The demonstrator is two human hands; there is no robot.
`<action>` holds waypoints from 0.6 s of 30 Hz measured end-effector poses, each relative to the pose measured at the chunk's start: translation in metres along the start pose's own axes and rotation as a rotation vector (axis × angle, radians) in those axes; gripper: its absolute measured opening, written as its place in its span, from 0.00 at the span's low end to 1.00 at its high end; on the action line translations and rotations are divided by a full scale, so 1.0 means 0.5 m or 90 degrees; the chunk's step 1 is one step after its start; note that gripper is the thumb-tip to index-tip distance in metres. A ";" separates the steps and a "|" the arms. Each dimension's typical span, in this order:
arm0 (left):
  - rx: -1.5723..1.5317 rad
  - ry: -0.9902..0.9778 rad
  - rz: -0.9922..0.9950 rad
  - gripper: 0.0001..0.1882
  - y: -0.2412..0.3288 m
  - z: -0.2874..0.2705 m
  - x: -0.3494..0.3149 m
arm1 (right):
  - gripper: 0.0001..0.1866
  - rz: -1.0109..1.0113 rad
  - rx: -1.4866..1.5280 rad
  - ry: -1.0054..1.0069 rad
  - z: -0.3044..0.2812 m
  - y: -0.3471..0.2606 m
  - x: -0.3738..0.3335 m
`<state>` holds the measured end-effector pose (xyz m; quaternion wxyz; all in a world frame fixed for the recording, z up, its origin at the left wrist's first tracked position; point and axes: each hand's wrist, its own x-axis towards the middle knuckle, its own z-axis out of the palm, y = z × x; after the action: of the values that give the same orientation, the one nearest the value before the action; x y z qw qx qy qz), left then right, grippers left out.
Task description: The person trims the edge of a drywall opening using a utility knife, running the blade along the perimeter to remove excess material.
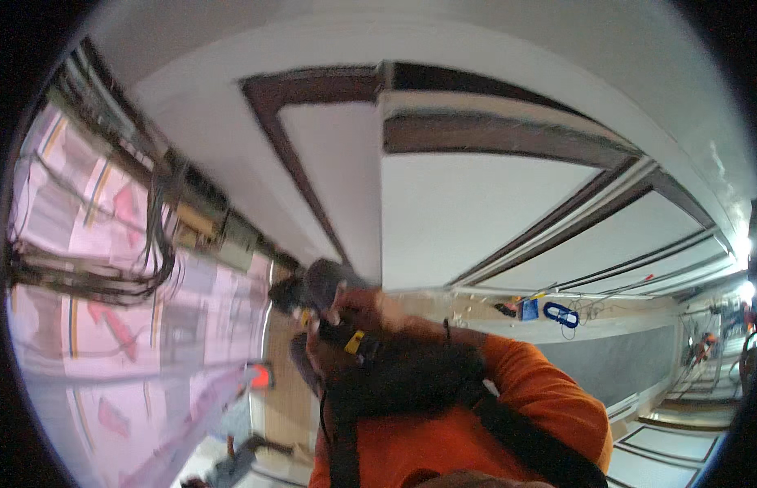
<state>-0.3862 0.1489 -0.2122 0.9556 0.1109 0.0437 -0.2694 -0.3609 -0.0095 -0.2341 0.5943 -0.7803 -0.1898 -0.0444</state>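
Observation:
My right hand (364,309) is bent in front of my chest, its fingers curled around a dark tool with yellow parts (355,342). The tool's kind is too dark and blurred to make out. Just left of it, my left hand (315,342) is closed against the near side of the same dark tool, mostly in shadow. A rounded grey shape (329,281) lies just beyond my fingers; I cannot tell what it is. A black strap and a bulky dark pouch (403,378) cross my orange shirt and hide part of the hands.
White panels with dark brown trim (484,211) stand ahead. At left hang pink patterned sheeting (110,342) and bundled dark cables (154,252). A blue cable coil (561,315) and a blue box (528,310) lie at right, near a grey mat (614,362). Another person (232,464) is at lower left.

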 end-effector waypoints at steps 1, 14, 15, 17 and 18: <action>-0.016 -0.011 -0.004 0.30 0.000 -0.011 0.006 | 0.06 0.056 0.096 -0.015 -0.009 0.019 -0.002; 0.050 0.041 0.106 0.22 0.036 0.000 -0.021 | 0.11 0.278 0.512 0.046 -0.092 -0.013 -0.022; 0.059 0.047 0.109 0.22 0.036 0.006 -0.021 | 0.11 0.268 0.481 0.048 -0.091 -0.007 -0.022; 0.075 0.059 0.112 0.22 0.034 0.017 -0.020 | 0.11 0.268 0.414 0.044 -0.097 0.004 -0.027; 0.081 0.062 0.117 0.22 0.035 0.020 -0.019 | 0.11 0.276 0.379 0.034 -0.105 0.007 -0.026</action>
<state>-0.3849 0.1660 -0.1980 0.9640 0.1880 0.0623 -0.1772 -0.3635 -0.0630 -0.2260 0.7958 -0.5936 -0.0093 0.1192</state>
